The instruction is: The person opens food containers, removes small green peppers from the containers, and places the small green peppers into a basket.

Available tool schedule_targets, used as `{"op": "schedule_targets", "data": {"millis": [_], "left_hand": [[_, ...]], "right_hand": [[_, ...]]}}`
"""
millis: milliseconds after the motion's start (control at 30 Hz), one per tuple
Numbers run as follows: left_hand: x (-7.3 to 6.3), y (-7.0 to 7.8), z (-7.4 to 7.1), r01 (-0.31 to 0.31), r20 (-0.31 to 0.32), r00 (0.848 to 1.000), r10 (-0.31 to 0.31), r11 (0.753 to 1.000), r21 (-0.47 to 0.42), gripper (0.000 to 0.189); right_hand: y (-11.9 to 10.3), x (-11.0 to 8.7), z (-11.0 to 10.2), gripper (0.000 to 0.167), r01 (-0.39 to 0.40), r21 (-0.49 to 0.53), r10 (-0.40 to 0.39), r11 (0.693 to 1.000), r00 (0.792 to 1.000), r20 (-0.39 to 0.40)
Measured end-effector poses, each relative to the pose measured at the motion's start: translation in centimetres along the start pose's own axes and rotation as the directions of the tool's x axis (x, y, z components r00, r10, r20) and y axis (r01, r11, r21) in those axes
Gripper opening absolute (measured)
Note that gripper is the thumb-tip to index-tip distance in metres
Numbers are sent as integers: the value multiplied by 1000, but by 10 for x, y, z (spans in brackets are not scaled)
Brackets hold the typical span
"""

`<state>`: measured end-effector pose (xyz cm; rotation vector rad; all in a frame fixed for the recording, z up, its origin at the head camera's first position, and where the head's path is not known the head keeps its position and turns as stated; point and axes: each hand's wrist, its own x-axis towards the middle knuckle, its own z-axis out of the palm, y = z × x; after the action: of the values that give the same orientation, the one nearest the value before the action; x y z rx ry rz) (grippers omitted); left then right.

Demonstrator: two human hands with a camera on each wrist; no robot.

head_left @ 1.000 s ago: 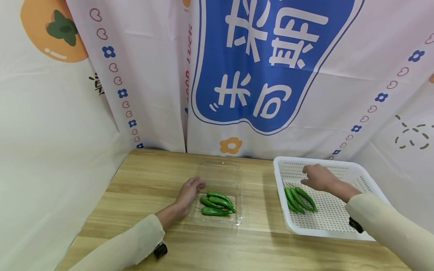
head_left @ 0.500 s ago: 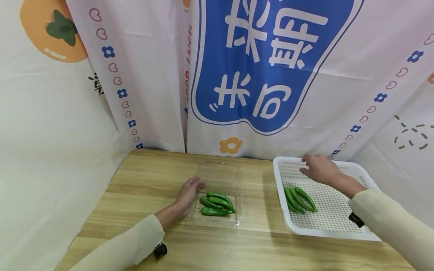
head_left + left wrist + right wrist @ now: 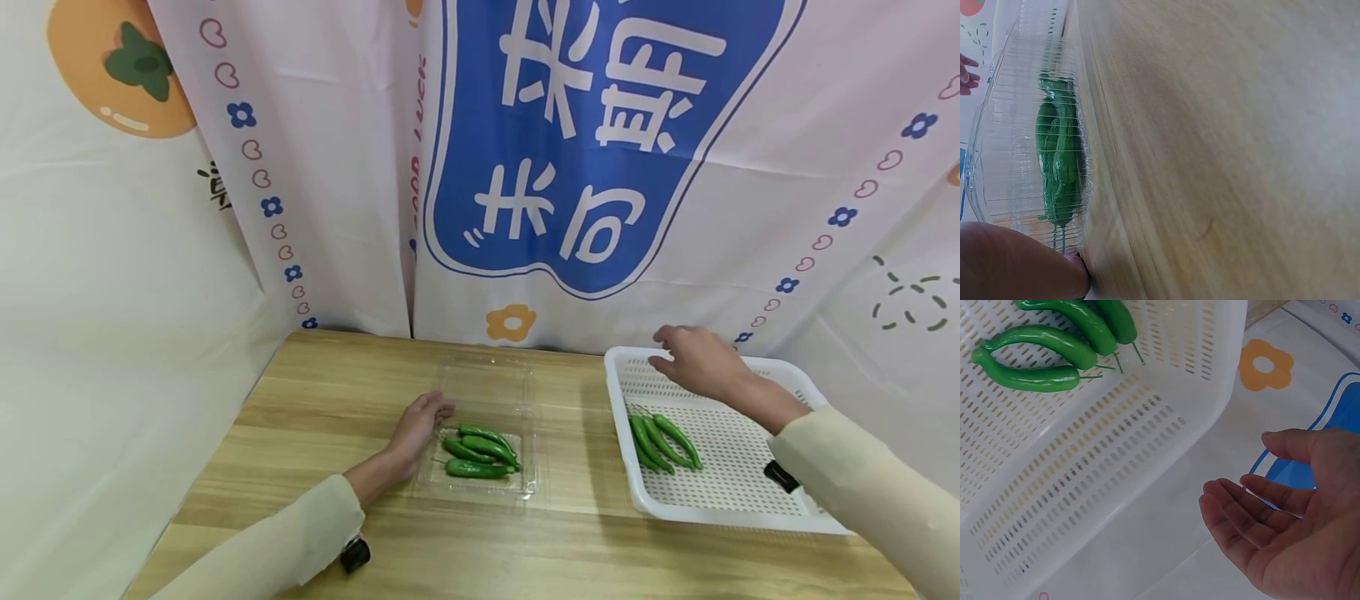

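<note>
An open clear plastic clamshell box (image 3: pixel 486 385) lies on the table with several green chili peppers (image 3: pixel 480 471) in its base. My left hand (image 3: pixel 411 429) rests along the box's left side, fingers extended; its thumb (image 3: pixel 1016 265) is large at the lower left of the left wrist view, close to the ridged wall. My right hand (image 3: pixel 699 362) hovers over the back rim of a white plastic basket (image 3: pixel 742 475). Its fingers (image 3: pixel 1229 531) are loosely bent, with nothing between them. Several more green chilies (image 3: pixel 678 439) lie along the basket's left side, stems toward the back.
The wooden table (image 3: pixel 555 550) ends at a printed cloth (image 3: pixel 360 233) hanging behind it, and white cloth (image 3: pixel 150 333) closes off the left side too. Bare wood separates box and basket. Black devices (image 3: pixel 356 553) sit at both wrists.
My right hand has risen from above the chilies toward the basket's back rim, shifting slightly left at the end. The left hand, box and chilies have stayed put.
</note>
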<state>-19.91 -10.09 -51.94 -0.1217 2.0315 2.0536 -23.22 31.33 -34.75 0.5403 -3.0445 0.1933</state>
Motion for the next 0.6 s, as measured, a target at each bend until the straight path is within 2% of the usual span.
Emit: {"op": "schedule_targets", "data": {"millis": [267,600], "left_hand": [[-1,3,1,-6,13,1000,6,1000,1,57],[-1,2,1,-3,11,1000,3,1000,3,58]], "right_hand": [[-12,1,-7,38,41,-24,-41,999,999,-23],[-45,1,-8,36,100,-41,-101,994,994,-28]]}}
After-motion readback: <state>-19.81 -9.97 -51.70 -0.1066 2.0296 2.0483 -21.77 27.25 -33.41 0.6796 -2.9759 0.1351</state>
